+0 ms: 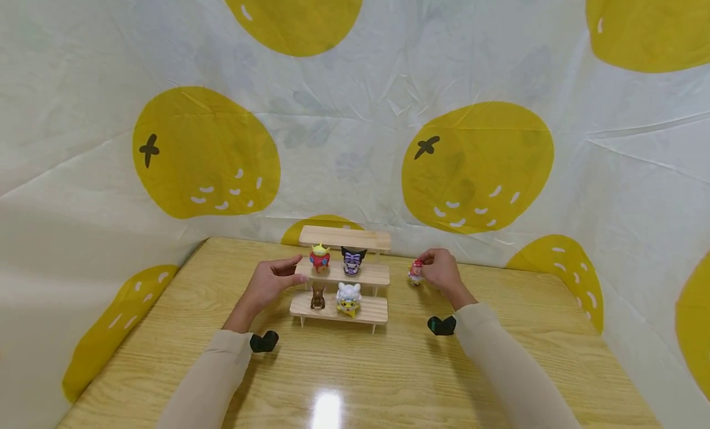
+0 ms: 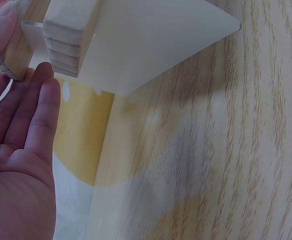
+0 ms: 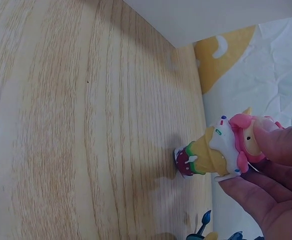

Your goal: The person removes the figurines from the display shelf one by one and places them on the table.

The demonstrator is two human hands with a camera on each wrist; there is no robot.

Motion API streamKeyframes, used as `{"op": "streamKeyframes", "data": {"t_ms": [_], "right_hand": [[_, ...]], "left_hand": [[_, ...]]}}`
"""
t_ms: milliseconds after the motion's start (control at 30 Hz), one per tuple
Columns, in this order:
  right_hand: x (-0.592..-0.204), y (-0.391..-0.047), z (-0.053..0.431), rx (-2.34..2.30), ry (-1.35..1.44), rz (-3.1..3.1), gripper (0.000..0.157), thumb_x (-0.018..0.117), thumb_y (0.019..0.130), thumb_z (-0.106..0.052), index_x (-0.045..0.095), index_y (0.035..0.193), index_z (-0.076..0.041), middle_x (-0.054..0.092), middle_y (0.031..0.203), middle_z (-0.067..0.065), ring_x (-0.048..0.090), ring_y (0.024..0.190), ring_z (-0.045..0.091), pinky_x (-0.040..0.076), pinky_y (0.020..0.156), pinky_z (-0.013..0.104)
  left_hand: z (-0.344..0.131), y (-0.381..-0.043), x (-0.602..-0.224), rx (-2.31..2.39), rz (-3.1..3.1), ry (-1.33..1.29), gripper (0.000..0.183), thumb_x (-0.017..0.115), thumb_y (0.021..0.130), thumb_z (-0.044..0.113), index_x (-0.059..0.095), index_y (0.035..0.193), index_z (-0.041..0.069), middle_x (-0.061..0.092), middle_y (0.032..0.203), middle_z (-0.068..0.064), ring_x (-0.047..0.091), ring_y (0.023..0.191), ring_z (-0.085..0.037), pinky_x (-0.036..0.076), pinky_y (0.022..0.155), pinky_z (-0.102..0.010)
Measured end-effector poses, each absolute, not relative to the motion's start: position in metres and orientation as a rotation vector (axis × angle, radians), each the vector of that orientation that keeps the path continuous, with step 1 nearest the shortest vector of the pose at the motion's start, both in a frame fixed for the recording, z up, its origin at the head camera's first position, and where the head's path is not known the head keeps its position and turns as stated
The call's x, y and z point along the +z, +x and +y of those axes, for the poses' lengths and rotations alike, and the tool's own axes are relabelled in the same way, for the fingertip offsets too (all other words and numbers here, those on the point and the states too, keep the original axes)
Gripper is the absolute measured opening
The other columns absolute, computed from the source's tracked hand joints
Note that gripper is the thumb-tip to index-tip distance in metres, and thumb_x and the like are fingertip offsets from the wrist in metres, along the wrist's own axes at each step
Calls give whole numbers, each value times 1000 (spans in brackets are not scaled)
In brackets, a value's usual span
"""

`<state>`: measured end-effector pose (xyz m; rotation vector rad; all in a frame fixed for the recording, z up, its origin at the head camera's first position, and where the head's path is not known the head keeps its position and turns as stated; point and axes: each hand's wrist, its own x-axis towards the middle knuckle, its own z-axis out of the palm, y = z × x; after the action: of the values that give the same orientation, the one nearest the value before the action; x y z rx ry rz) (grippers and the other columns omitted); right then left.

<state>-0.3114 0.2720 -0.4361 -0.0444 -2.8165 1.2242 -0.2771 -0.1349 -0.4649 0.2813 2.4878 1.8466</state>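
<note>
Figurines point(image 1: 349, 296) on shelf point(image 1: 318, 235) (lower tiers point(image 1: 373, 308))

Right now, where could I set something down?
Bare: the tabletop between the sleeves, in front of the stand, and the stand's top shelf. Crowded: its lower shelves, with four figurines, and both sides: the left hand on one, the right hand gripping a pink figurine on the other.
</note>
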Motion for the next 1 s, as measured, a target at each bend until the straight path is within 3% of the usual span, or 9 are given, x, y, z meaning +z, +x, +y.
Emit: {"op": "streamKeyframes", "data": {"t_ms": [500, 667, 1000], "right_hand": [[-437, -311, 272, 1267, -46, -2832, 21, 74, 87, 0, 72, 107, 5, 71, 105, 20, 59, 91, 27, 52, 78, 32], [-437, -308, 272, 1282, -27, -2815, 22, 75, 87, -1, 72, 107, 5, 71, 106, 20, 62, 92, 27, 53, 75, 29], [-436, -305, 275, 1303, 0, -2831, 24, 72, 91, -2, 71, 113, 6, 72, 112, 22, 65, 92, 27, 55, 72, 22]], "left_hand": [[-136, -280, -466, 1845, 2503, 264, 64, 84, 91, 30, 60, 148, 13, 56, 155, -9, 57, 140, -32, 54, 108, -40], [-135, -279, -468, 1848, 2497, 270, 65, 84, 90, 31, 60, 148, 13, 56, 155, -10, 57, 140, -32, 55, 108, -38], [-135, -278, -466, 1849, 2488, 245, 66, 85, 89, 32, 60, 148, 14, 57, 154, -9, 57, 141, -31, 53, 110, -45]]}}
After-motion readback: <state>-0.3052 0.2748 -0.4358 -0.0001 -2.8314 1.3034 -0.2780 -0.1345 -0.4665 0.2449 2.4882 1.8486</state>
